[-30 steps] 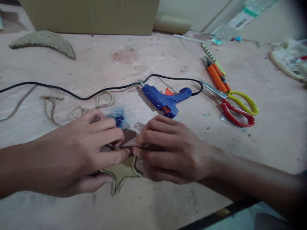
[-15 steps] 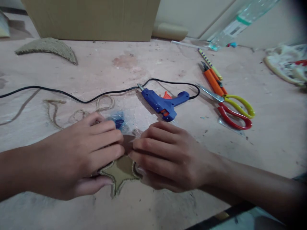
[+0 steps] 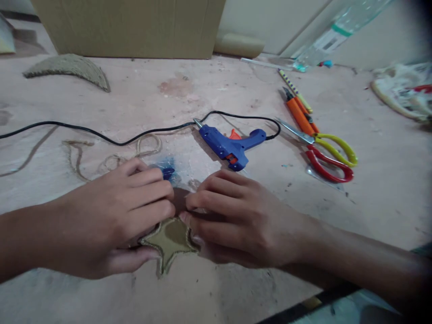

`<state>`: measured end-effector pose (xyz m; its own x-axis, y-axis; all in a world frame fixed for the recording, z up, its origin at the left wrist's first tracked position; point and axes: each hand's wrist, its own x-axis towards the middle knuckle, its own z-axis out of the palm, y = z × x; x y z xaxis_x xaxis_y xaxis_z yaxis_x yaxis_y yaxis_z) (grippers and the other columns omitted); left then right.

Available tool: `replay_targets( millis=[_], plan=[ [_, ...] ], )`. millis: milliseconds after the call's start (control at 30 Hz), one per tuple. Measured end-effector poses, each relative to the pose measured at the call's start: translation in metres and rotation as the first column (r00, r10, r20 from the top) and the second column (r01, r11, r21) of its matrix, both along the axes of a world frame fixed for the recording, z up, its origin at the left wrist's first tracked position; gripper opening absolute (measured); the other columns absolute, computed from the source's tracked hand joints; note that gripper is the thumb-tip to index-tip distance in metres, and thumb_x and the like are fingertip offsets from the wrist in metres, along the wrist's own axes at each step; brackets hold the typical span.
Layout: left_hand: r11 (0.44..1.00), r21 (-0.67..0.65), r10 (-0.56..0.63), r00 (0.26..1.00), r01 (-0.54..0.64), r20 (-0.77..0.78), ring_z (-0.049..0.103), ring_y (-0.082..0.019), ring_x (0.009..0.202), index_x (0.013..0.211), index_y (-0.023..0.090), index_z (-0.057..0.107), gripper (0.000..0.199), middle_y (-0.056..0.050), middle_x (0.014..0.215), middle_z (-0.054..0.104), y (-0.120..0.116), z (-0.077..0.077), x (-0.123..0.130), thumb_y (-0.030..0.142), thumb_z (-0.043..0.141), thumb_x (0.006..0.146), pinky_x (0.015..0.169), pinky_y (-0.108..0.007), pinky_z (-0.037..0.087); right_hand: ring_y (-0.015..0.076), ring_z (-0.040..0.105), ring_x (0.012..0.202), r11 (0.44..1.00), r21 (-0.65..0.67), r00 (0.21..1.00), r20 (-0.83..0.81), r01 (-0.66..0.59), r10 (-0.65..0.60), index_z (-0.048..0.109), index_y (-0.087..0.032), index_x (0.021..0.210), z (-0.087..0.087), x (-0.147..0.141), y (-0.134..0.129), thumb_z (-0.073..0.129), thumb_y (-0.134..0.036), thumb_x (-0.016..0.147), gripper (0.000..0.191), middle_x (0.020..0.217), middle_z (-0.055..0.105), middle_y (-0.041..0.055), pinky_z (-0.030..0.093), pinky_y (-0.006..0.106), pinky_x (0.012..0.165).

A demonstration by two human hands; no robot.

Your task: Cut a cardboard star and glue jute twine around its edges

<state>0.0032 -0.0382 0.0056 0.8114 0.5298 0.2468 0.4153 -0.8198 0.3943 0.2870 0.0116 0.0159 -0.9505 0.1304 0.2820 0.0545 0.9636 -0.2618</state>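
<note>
A tan star [image 3: 168, 240] edged with twisted twine lies low in the middle of the view, between both hands. My left hand [image 3: 124, 220] is closed on its left side, thumb below and fingers curled over the upper edge. My right hand [image 3: 236, 220] is closed at the star's right and upper edge, with thumb and fingertips pinched near the top point. The fingers hide parts of the star's upper and side edges. Beyond my left fingers, a loose length of twine [image 3: 148, 145] curls on the table. A blue glue gun [image 3: 229, 146] lies just past my right hand.
Scissors [image 3: 332, 155] with red and yellow handles and an orange cutter [image 3: 299, 116] lie at right, near a dotted pencil [image 3: 295, 90]. A black cord [image 3: 119, 143] crosses the table. A twine-covered crescent [image 3: 69, 69], cardboard box [image 3: 131, 29] and plastic bottle [image 3: 332, 38] are farther back.
My right thumb and fingertips have shifted slightly at the star's top edge. My left hand and the star stay nearly still.
</note>
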Motion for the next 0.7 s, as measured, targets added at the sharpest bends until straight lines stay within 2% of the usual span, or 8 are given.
replay_targets(
  millis=[100,167,267,367,433,500,567,700],
  plan=[
    [0.999,0.023,0.021,1.000,-0.022,0.022,0.064,-0.029,0.099,0.111,0.020,0.063,0.013,-0.006,0.106,0.075,-0.001,-0.002,0.000,0.030,0.067,0.103,0.093,-0.046,0.039,0.0252,0.066,0.096,0.993,-0.091,0.995,-0.060,0.078,-0.084,0.074,-0.013,0.115,-0.005,-0.002,-0.004,0.059,-0.017,0.108,0.017,0.111,0.079,0.0107,0.052,0.043,0.083],
    [0.998,0.055,0.028,0.999,-0.030,0.022,0.063,-0.029,0.098,0.113,0.020,0.063,0.015,-0.007,0.106,0.075,-0.001,-0.004,0.000,0.034,0.062,0.109,0.092,-0.046,0.039,0.0241,0.065,0.095,0.982,-0.143,0.987,-0.091,0.122,-0.136,0.072,-0.012,0.115,-0.008,-0.004,-0.007,0.059,-0.022,0.112,0.017,0.110,0.079,0.0119,0.054,0.042,0.084],
    [0.994,0.099,0.036,0.999,-0.037,0.017,0.063,-0.030,0.098,0.115,0.019,0.063,0.027,-0.008,0.107,0.075,-0.002,-0.006,-0.002,0.043,0.051,0.116,0.091,-0.048,0.038,0.0228,0.064,0.094,0.978,-0.118,0.979,-0.083,0.173,-0.183,0.072,-0.015,0.111,-0.010,-0.006,-0.010,0.062,-0.034,0.115,0.022,0.112,0.078,0.0110,0.054,0.041,0.084],
    [0.996,0.084,0.013,0.999,-0.018,0.049,0.064,-0.032,0.098,0.113,0.019,0.064,0.037,-0.011,0.110,0.077,-0.003,-0.006,-0.003,0.050,0.043,0.116,0.091,-0.051,0.037,0.0224,0.063,0.092,0.973,-0.103,0.974,-0.076,0.205,-0.213,0.073,-0.016,0.108,-0.010,-0.007,-0.011,0.062,-0.033,0.115,0.021,0.111,0.078,0.0098,0.054,0.041,0.083],
    [0.996,0.087,0.019,0.998,-0.024,0.061,0.064,-0.031,0.097,0.110,0.020,0.064,0.031,-0.010,0.108,0.077,-0.002,-0.005,-0.002,0.043,0.044,0.116,0.091,-0.051,0.037,0.0227,0.064,0.092,0.971,-0.110,0.972,-0.086,0.210,-0.220,0.074,-0.015,0.107,-0.011,-0.007,-0.011,0.063,-0.030,0.114,0.020,0.109,0.078,0.0101,0.054,0.041,0.083],
    [0.991,0.124,0.043,0.997,-0.050,0.060,0.064,-0.029,0.095,0.104,0.021,0.065,0.021,-0.007,0.102,0.077,-0.001,-0.005,0.000,0.027,0.047,0.114,0.090,-0.049,0.037,0.0232,0.065,0.094,0.973,-0.108,0.970,-0.116,0.203,-0.215,0.074,-0.013,0.112,-0.012,-0.006,-0.011,0.065,-0.028,0.112,0.017,0.110,0.078,0.0104,0.055,0.041,0.084],
    [0.986,0.150,0.061,0.996,-0.069,0.058,0.062,-0.026,0.091,0.099,0.021,0.065,0.021,-0.005,0.098,0.076,0.000,-0.005,0.002,0.014,0.049,0.112,0.089,-0.047,0.037,0.0235,0.066,0.095,0.976,-0.104,0.971,-0.128,0.191,-0.203,0.075,-0.013,0.117,-0.012,-0.006,-0.011,0.066,-0.024,0.110,0.015,0.114,0.079,0.0109,0.055,0.042,0.084],
    [0.984,0.161,0.068,0.994,-0.081,0.083,0.061,-0.025,0.087,0.098,0.021,0.065,0.021,-0.004,0.094,0.075,0.001,-0.007,0.001,0.009,0.052,0.108,0.086,-0.045,0.037,0.0241,0.067,0.098,0.982,-0.092,0.978,-0.113,0.167,-0.177,0.076,-0.014,0.118,-0.012,-0.004,-0.012,0.067,-0.016,0.105,0.015,0.118,0.081,0.0115,0.055,0.042,0.085]
  ],
)
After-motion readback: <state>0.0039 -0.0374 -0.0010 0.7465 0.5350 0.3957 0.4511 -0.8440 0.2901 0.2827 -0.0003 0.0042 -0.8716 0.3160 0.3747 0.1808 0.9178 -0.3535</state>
